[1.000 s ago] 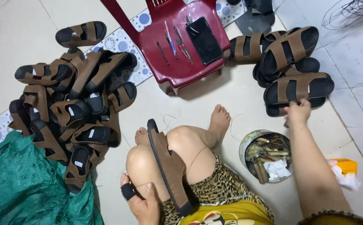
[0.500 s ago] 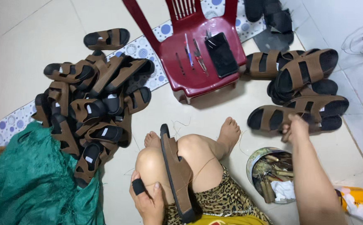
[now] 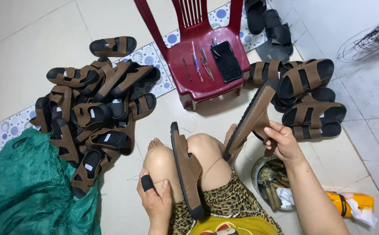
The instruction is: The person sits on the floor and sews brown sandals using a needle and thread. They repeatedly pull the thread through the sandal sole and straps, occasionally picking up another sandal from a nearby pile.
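Fingers, right hand (image 3: pixel 283 141): we grip a brown sandal (image 3: pixel 252 119) by its edge, tilted up.
Fingers, left hand (image 3: pixel 154 198): released, resting on our knee, steadying the second sandal (image 3: pixel 187 172) wedged between our legs.

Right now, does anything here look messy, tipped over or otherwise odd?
Somewhat. The brown sandals on the left lie in a jumbled heap, tilted and overlapping, while the pile on the right is stacked flatter. A yellow container lies on its side on the floor. One finger of the left hand wears a black wrap.
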